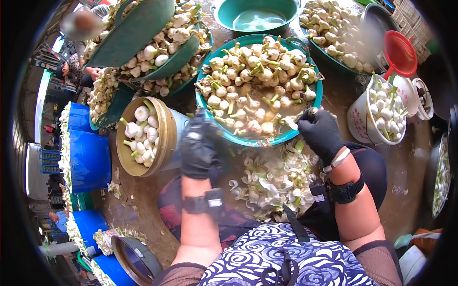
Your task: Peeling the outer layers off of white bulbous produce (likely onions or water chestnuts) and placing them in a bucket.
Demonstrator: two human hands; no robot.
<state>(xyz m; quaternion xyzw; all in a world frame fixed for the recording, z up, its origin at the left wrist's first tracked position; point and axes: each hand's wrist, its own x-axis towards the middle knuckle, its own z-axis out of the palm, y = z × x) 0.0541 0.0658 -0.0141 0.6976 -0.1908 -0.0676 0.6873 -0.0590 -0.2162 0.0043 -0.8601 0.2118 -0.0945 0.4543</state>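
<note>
My left hand, in a black glove, is motion-blurred between the tan-rimmed bucket and the teal tub; its fingers cannot be made out. My right hand, also gloved in black, is closed at the tub's right front rim. Pale, dry bits of garlic poke out at the top of this fist, the remainder hidden by the glove. Untrimmed garlic bulbs with short stems fill the tub, the nearer ones lying in murky water. Cleaner white bulbs lie inside the tilted bucket.
Stripped garlic skins are heaped between my knees. On the right stand a white bucket of peeled bulbs and a red plastic strainer. Blue tubs line the left. A green basin sits behind; another person's hand is upper left.
</note>
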